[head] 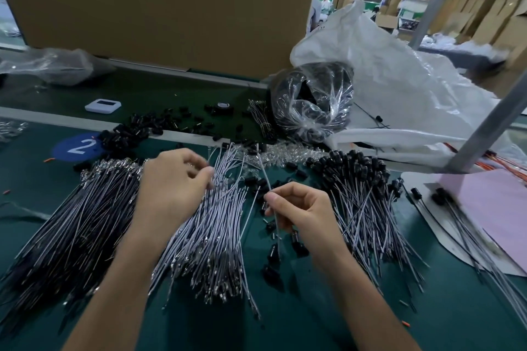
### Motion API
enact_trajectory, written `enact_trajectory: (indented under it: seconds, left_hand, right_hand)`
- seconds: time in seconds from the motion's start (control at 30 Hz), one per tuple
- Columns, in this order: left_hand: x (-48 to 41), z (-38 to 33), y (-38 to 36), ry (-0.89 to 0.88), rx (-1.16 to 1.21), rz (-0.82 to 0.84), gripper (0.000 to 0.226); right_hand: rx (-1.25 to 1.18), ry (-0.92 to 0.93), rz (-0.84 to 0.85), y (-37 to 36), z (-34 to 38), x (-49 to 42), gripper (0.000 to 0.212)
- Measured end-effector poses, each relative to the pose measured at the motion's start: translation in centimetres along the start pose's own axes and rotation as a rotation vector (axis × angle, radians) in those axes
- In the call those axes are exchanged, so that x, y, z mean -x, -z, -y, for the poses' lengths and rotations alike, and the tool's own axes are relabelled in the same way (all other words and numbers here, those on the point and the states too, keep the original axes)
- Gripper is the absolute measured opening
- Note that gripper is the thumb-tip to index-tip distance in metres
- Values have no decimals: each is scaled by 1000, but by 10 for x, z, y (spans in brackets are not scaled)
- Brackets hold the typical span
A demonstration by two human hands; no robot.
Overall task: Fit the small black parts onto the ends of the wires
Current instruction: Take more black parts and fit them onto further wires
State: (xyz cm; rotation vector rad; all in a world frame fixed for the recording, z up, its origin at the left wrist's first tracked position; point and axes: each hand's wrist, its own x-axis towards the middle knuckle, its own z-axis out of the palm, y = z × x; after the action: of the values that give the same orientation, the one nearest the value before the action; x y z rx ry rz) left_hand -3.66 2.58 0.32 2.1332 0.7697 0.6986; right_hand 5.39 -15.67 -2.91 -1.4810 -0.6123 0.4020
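Three heaps of wire fan across the green counter [285,322], and we read them as a work line laid out for short reaches. Farthest left lies the dark wire heap [85,225], with no fingers on it. Next to it our left hand [174,179] comes in palm down, wrist arched, over the grey wire heap [211,236]. Its fingertips [209,177] curl down into the far ends of those wires. The grip is blurred there, so we cannot tell whether it pinches a wire or only rakes through them. We judge it is picking out the next piece.

Between the hands, loose black parts [273,262] are scattered on the counter, close by so that one can be taken without stretching.

Our right hand [302,211] is held raised, palm turned inward, its grip pressed together on a single grey wire [264,174] between thumb and forefinger. The wire stands up past the fingers and hangs below them too. No black part shows on its upper end.

To the right lies the finished heap [359,202], wires whose far ends carry black parts, set apart from the bare stock. Behind it a clear bag of black parts [313,100] rests against a white sack [399,88]; we judge it a reserve.
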Motion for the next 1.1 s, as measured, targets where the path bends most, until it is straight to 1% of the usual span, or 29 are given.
enact_trajectory:
  seconds: [0.1, 0.2, 0.27, 0.43, 0.6, 0.7, 0.77, 0.8, 0.87, 0.93, 1.03, 1.1]
  left_hand:
    - [12, -23, -19, 25, 364, 130, 10]
    - [23, -35, -38, 97, 623, 170, 6]
    - [27, -39, -47, 146, 745, 172, 3]
    - [30, -42, -61, 189, 854, 126, 2]
    - [33, -45, -68, 205, 910, 99, 5]
    - [28, -42, -66, 167, 821, 102, 7]
    - [12, -36, -60, 106, 661, 66, 9]
    - [0, -32, -57, 63, 542, 35, 11]
    - [-31, -21, -54, -42, 211, -27, 12]
    - [-66, -6, -57, -108, -90, -39, 20]
    - [-109, 11, -71, -153, -299, 75, 39]
    - [-127, 19, -80, -189, -388, 182, 46]
  right_hand:
    - [21, 95, -82, -4, -1, 2, 8]
    - [46, 145, -154, -3, -2, 1, 8]
    - [51, 151, -179, -2, -1, -1, 9]
    - [90, 166, -207, -1, -2, -2, 11]
    - [109, 128, -180, -1, -2, -3, 14]
    - [121, 105, -205, 2, -5, -4, 14]
    - [59, 101, -257, 4, -6, -5, 12]
    - [45, 109, -287, 6, -6, -5, 11]
    - [73, 136, -339, 10, -7, -6, 10]
    - [123, 155, -371, 13, -7, -7, 10]
    - [164, 161, -379, 14, -8, -8, 10]
    - [183, 163, -363, 13, -9, -9, 10]
